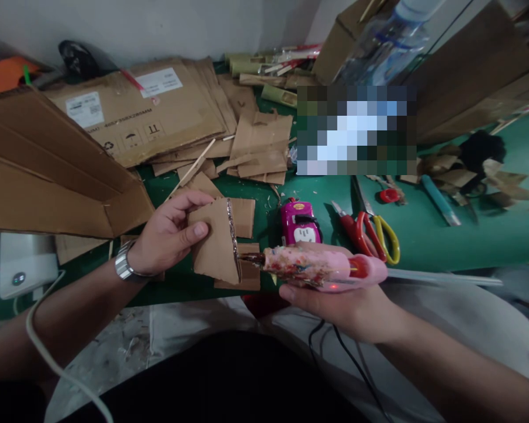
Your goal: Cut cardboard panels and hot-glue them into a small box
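Left hand (pixel 167 232) pinching probably pretty light cardboard (pixel 215 247) by its unglued side, left of the glue gun (pixel 308 268) right hand (pixel 350 311) grips.

Wearer's upper body: black top (pixel 220 376), plain over the visible front, weave too dark to read. Lower left corner: a black patch, possibly a sleeve edge – cannot tell. Both forearms bare up to the frame's edges. Left wrist: silver-coloured wristwatch (pixel 124 261), metal link band, shiny, snug below the left hand (pixel 176 232); dial not readable. Right hand (pixel 339 308) bare, wrist likewise. Legs: pale grey trousers (pixel 458 320) – loose cloth, soft folds, both thighs covered.
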Demonstrator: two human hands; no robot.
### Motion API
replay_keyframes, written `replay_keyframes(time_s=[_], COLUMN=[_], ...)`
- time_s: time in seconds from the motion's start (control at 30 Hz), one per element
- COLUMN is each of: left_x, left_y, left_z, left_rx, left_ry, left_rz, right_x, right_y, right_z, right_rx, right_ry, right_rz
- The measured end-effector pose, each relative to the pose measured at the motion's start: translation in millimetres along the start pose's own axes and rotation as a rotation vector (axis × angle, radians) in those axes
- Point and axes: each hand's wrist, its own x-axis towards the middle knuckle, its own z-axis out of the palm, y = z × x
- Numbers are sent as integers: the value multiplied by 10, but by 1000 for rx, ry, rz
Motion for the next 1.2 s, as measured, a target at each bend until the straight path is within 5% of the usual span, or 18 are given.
replay_keyframes(time_s=[1.2], left_x=[6], left_y=[12], left_z=[6], left_rx=[-15], left_ry=[-2], left_rz=[20], right_x=[4], right_y=[-50], right_z=[8], right_rx=[-7], right_ry=[1], right_rz=[-41])
